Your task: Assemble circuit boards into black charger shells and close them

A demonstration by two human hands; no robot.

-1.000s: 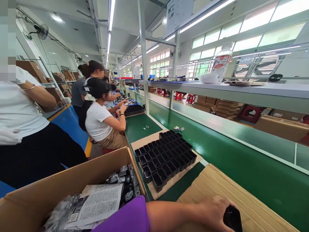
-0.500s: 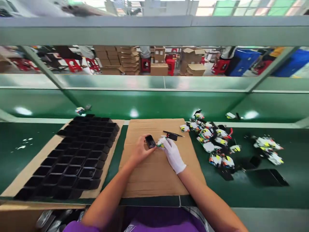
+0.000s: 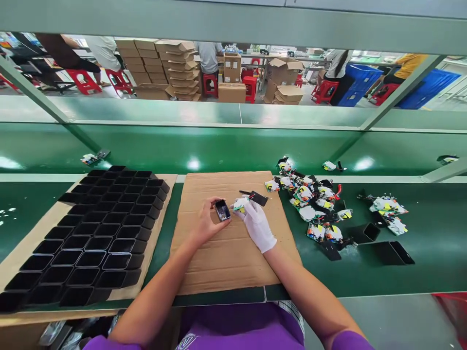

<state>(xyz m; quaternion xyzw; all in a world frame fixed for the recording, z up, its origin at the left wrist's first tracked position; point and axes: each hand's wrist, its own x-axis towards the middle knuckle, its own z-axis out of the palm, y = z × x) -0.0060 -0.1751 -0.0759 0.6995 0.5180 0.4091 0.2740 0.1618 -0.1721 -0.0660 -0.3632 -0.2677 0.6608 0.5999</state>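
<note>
Over cardboard on the green table, your left hand grips the black box, probably light and stiff, while your right hand pinches the circuit board, likely fragile, best held by its edges.

Red stools stand near cardboard boxes.
</note>
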